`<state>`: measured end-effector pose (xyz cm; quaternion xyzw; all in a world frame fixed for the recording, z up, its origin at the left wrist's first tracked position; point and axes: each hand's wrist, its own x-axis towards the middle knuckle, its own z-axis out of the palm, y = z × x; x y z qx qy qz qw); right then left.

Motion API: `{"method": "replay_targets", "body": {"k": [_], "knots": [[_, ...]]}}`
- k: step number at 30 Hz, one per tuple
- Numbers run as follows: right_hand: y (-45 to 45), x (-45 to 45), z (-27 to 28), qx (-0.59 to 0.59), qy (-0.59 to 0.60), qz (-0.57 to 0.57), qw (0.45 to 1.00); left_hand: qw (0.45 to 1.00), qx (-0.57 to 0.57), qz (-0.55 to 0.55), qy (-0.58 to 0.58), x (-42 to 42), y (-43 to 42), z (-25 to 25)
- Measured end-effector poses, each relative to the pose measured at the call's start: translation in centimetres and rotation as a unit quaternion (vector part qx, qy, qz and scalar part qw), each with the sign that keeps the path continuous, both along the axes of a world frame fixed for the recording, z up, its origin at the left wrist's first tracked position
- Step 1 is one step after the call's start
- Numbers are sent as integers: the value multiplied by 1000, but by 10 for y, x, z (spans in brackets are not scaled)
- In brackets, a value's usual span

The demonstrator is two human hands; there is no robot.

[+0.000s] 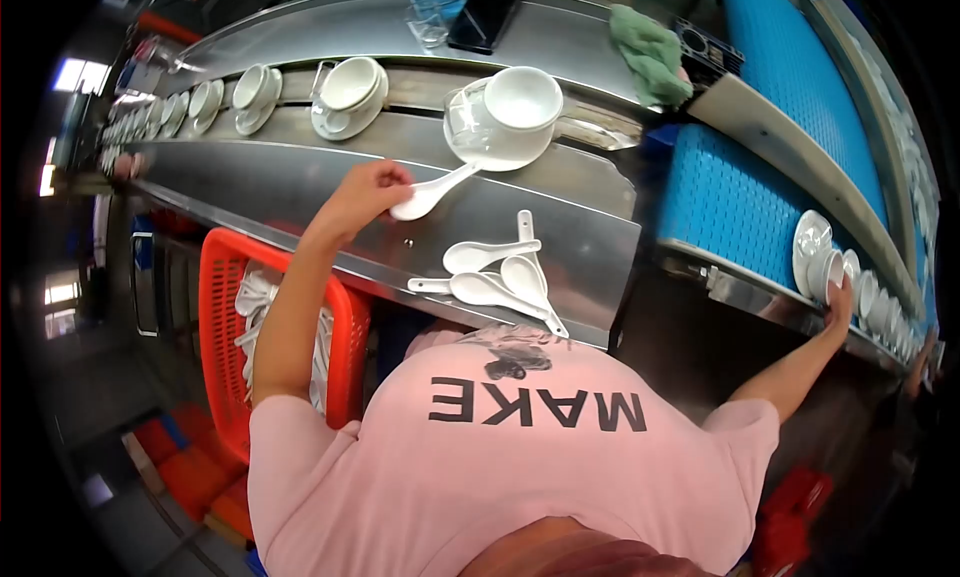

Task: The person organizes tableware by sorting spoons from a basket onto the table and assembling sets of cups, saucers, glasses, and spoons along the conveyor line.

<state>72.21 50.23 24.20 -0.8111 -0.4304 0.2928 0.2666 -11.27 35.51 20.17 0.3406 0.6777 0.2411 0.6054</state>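
My left hand (376,193) is closed on the bowl end of a white spoon (434,192). The spoon's handle points at a white plate (510,157) that carries a white cup (523,98) and a clear glass. Several white spoons (490,289) lie crossed on the steel counter (590,247), right of my left hand. Far to the right, my right hand (839,305) has its fingers around a small white bowl (824,273), beside a white dish (811,239) at the edge of the blue conveyor (740,202).
A red basket (222,307) of white spoons stands below the counter. Plates with cups (348,92) line the rail toward the left. A black phone (487,14), a glass (427,24) and a green cloth (648,54) are behind. More dishes (880,309) stand at the far right.
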Motion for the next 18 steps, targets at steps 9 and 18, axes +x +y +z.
{"method": "replay_targets", "body": {"k": [9,18], "knots": [[-17,-234,-5,45,207,92,973,984,76,112,-116,35,6,-15],[32,-441,-53,-12,306,300,903,950,209,-148,180,69,-29,-9]]}}
